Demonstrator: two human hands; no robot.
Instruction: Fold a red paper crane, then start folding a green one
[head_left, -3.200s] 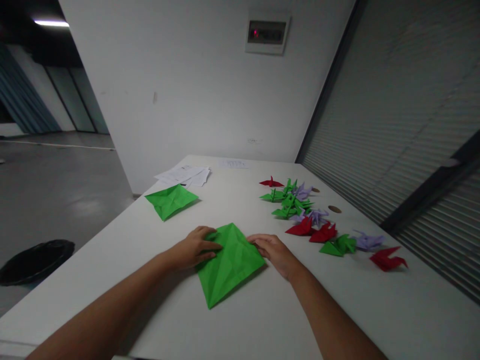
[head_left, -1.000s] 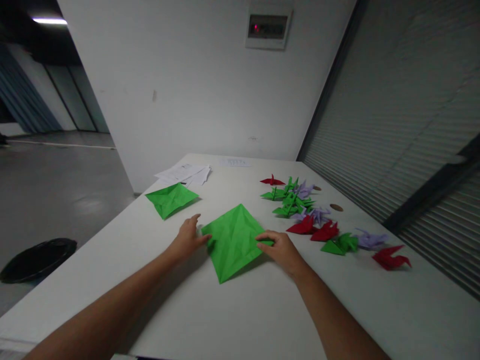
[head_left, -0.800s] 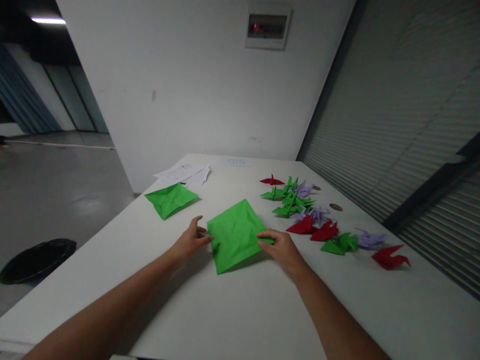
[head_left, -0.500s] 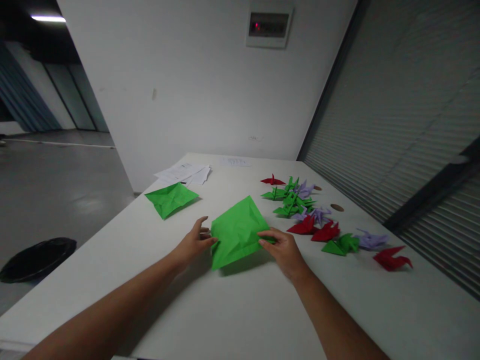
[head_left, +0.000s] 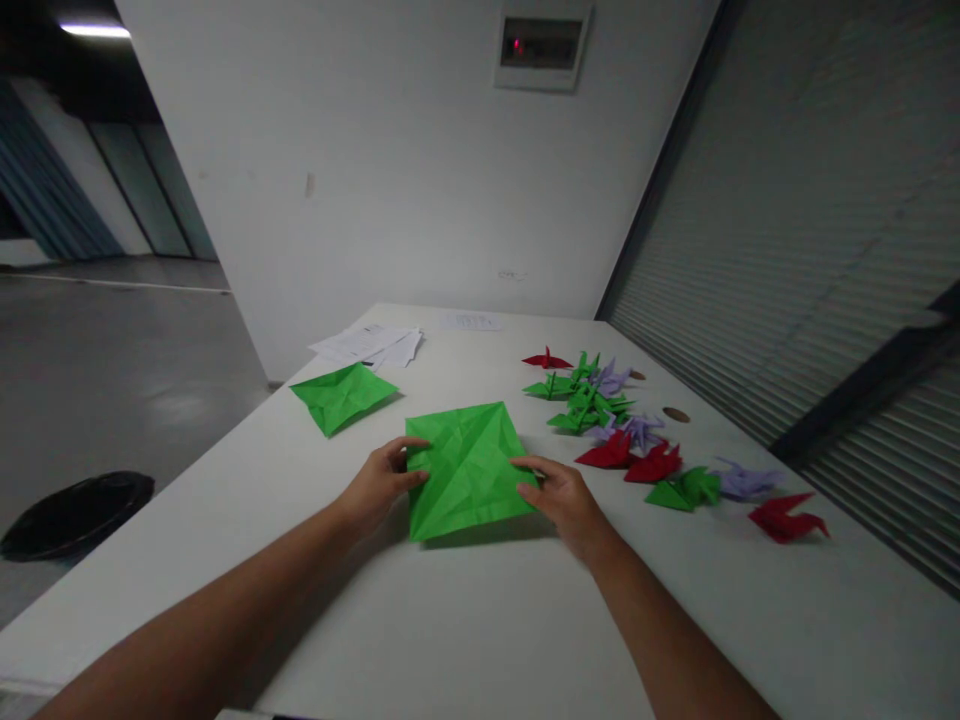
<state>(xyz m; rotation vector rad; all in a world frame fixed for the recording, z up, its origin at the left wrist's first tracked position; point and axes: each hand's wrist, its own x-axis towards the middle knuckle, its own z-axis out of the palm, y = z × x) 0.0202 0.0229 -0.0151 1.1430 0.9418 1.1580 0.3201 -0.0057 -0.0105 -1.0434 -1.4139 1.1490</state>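
Note:
Between my hands is a creased green sheet of origami paper (head_left: 469,475), roughly square, tilted and partly raised over the white table (head_left: 480,620). My left hand (head_left: 382,480) grips its left edge, with the thumb on top. My right hand (head_left: 559,495) pinches the right edge between thumb and fingers. Farther back on the left lies another creased green paper sheet (head_left: 343,398), which neither hand touches.
Folded paper cranes in several colours line the right side, among them a green crane (head_left: 589,408), a red crane (head_left: 787,517) and a purple crane (head_left: 746,480). Printed papers (head_left: 371,345) lie at the back left. A black-lined bin (head_left: 75,515) stands left of the table.
The green sheet has turned slightly, its left side moving left and flatter. My left hand, whose fingers were looser, now holds that edge. My right hand keeps its grip.

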